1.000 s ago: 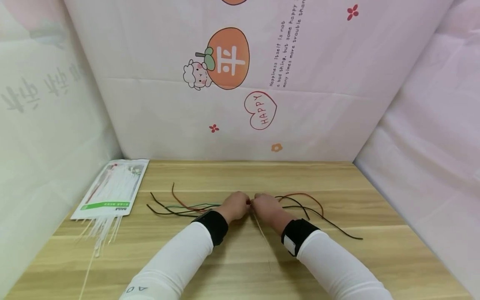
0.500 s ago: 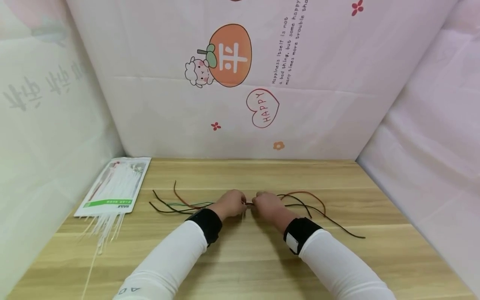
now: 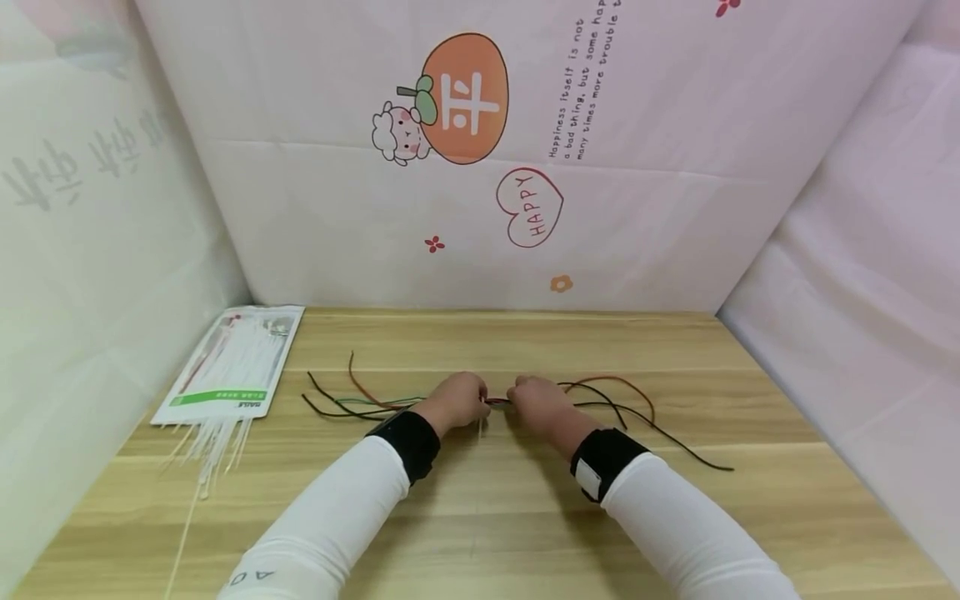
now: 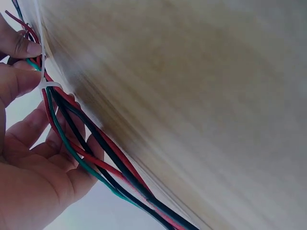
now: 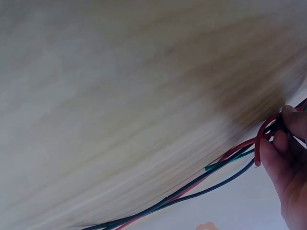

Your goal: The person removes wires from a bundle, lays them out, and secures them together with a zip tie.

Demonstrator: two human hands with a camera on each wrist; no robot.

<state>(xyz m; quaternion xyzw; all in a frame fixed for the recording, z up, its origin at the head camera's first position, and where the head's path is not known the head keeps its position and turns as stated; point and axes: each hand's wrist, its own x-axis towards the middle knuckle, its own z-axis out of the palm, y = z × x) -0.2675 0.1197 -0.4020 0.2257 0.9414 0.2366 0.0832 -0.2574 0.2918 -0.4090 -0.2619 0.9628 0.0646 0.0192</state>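
Observation:
Several red, black and green wires [image 4: 116,158] run together in a bundle across the table. A white cable tie [image 4: 51,85] loops round the bundle, its thin tail rising in the left wrist view. My left hand [image 3: 457,402] pinches at the tie, the thumb at its head and the other fingers curved behind the wires. Just to the right, my right hand [image 3: 538,405] grips the same bundle between thumb and fingers. One short red wire end [image 5: 258,155] bends down over the right fingers. In the head view both hands cover most of the bundle's middle.
On the left of the wooden table [image 3: 480,342] lies a white bag [image 3: 225,362] of cable ties, with several loose ties [image 3: 213,450] poking from its open end. Loose wire ends spread out beyond each hand. Printed cloth walls [image 3: 337,225] stand at the back and sides.
The two hands, close together a second ago, have drawn apart. My left hand has shifted left along the wires with the tie, and its tail has swung left; the head view tilts slightly down.

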